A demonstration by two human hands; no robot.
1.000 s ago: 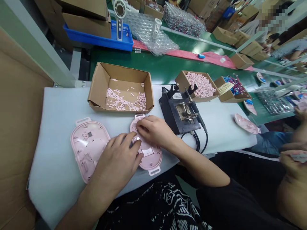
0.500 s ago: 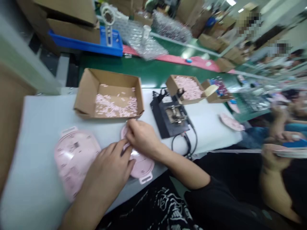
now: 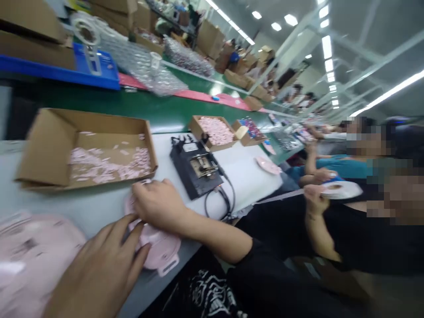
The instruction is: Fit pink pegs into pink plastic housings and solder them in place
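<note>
A pink plastic part [image 3: 162,249] with rounded lobes and a slotted tab lies on the white work surface, partly covered by both hands. My left hand [image 3: 109,251] holds it from the left, with thumb and fingers bent along its edge. Over its far end is my right hand [image 3: 159,203], closed, with its fingertips pressed down; whatever they pinch is hidden. Farther left rests a larger pink plastic shell [image 3: 49,238], blurred and cut off by the frame. Just beyond the hands stands a cardboard box [image 3: 109,179] of small pink pieces [image 3: 96,165].
A black fixture [image 3: 194,170] with a metal clamp and cable [image 3: 233,194] stands right of the box. Behind it are smaller boxes of pink pieces [image 3: 217,130] and coloured pieces [image 3: 250,128]. At right, a co-worker's hand [image 3: 316,198] holds a white-and-blue item [image 3: 342,190].
The view has swung right and up, so the bench things appear farther left and more of the co-workers shows. Both hands stay at the same pink part.
</note>
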